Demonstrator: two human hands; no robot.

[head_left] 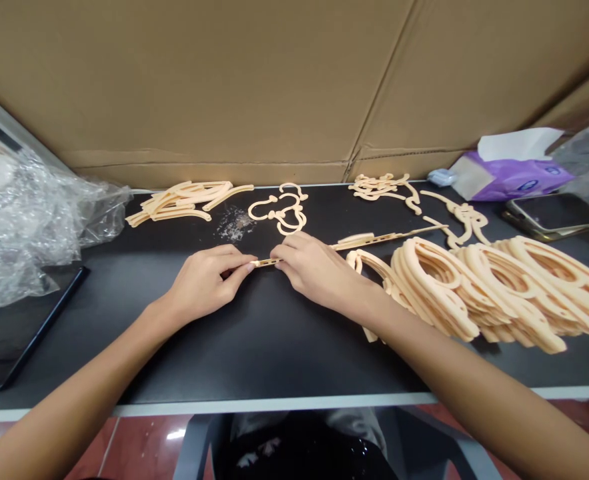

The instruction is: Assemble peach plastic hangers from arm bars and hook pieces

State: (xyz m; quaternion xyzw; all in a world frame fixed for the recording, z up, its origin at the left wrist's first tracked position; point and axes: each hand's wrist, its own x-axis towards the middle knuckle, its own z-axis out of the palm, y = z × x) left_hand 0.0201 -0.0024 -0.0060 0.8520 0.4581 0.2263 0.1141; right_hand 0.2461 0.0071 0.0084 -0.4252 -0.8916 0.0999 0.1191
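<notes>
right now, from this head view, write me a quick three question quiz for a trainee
1. What do the left hand and right hand hold between them?
2. True or false: crumpled clear plastic wrap lies left of both hands.
3. Which is nearest the purple tissue pack: a) flat black-screened phone; b) crumpled clear plastic wrap; c) left hand?

Key: 1. a slim cream-coloured piece; 2. true; 3. a

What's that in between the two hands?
In the head view, a thin cream piece bridges the gap between the left hand and the right hand; both hands pinch it.
</notes>
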